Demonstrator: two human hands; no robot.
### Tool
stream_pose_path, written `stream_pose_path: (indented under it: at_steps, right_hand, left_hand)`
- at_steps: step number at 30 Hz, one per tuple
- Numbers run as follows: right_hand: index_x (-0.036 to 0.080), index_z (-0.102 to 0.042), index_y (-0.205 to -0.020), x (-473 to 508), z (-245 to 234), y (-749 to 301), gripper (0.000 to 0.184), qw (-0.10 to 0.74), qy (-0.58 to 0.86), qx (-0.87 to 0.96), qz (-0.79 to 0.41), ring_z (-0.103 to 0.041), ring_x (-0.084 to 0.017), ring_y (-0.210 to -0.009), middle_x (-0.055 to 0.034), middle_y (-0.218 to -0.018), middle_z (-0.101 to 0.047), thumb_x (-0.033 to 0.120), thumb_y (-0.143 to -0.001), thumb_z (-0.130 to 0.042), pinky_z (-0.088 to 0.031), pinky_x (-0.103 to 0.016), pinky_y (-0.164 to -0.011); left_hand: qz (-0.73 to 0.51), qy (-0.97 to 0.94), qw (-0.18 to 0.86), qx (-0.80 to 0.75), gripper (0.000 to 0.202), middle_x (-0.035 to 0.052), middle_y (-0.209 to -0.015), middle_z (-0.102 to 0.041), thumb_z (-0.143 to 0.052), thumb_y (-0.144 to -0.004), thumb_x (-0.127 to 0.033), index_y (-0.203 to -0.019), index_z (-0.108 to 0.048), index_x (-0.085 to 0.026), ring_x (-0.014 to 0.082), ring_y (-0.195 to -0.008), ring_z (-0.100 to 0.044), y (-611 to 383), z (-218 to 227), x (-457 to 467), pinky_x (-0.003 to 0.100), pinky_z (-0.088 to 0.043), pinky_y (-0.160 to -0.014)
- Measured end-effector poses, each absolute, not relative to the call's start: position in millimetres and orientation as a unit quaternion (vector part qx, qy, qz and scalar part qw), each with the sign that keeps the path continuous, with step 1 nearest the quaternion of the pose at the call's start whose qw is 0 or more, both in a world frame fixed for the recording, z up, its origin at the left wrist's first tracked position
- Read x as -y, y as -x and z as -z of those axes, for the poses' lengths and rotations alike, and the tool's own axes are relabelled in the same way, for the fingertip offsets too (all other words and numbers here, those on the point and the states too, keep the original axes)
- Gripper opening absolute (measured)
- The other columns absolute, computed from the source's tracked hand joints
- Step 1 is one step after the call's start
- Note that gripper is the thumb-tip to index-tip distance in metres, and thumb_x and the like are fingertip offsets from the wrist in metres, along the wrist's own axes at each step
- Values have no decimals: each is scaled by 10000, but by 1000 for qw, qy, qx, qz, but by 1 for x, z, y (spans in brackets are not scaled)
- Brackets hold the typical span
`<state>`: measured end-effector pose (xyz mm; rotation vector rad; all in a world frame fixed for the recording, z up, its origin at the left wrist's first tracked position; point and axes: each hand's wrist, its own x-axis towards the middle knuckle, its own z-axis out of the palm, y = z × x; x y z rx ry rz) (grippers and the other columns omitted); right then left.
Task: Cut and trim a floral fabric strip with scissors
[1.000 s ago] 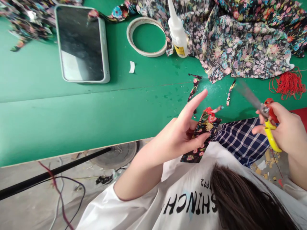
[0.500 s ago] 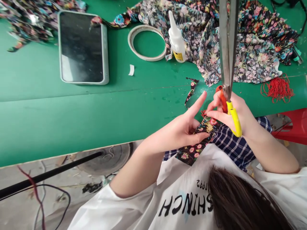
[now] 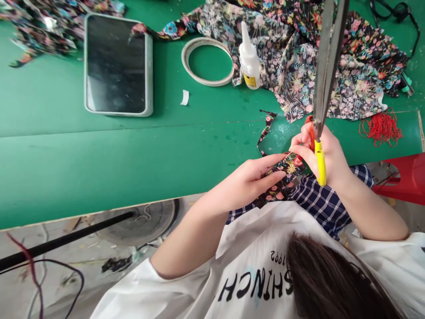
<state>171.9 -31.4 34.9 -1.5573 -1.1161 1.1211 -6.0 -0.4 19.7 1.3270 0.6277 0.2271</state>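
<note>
A dark floral piece of fabric (image 3: 289, 167) lies at the table's front edge, partly over my lap. My left hand (image 3: 257, 179) grips it, fingers along the top and thumb below. At its upper edge my right hand (image 3: 323, 153) pinches with thumb and forefinger, where a bit of red shows. That same hand carries scissors (image 3: 323, 79) with one orange and one yellow handle, blades pointing away from me and nearly together. Behind the left fingertips, a narrow floral strip (image 3: 265, 128) curls on the table.
On the green table (image 3: 133, 164) are a digital display device (image 3: 116, 66), a tape roll (image 3: 186, 60), a white glue bottle (image 3: 249, 62), a large floral cloth (image 3: 299, 66) and red thread (image 3: 381, 128). Fabric scraps (image 3: 49, 31) lie far left. A red stool (image 3: 405, 177) stands at right.
My left forefinger, raised before, has come down onto the fabric. The fabric's lower end has folded up under my left hand. The scissors have tilted slightly right.
</note>
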Motion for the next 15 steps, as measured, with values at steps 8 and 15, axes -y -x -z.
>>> stream_pose_path:
  at_steps: [8,15]
  right_hand:
    - [247,-332,-734,24,-32,-177,316,461,605,442,-475,-528,-64,-631,92,-678,-401,133,-653,-616,-483,-251,-640]
    - [250,-363,-775,29,-35,-186,283,436,620,486,-434,-599,-111,-714,67,-723,-477,327,-713,-628,-478,-284,-653]
  left_hand:
    - [-88,-633,710,-295,401,38,-955,-713,-508,-890,-372,-1235,-584,-182,161,-779,-638,6,-22,-6,264,-542,-700]
    - [-104,-477,817,-306,476,34,-867,-715,-592,-847,-402,-1266,-490,-200,123,-582,-631,4,-22,1,226,-536,-527]
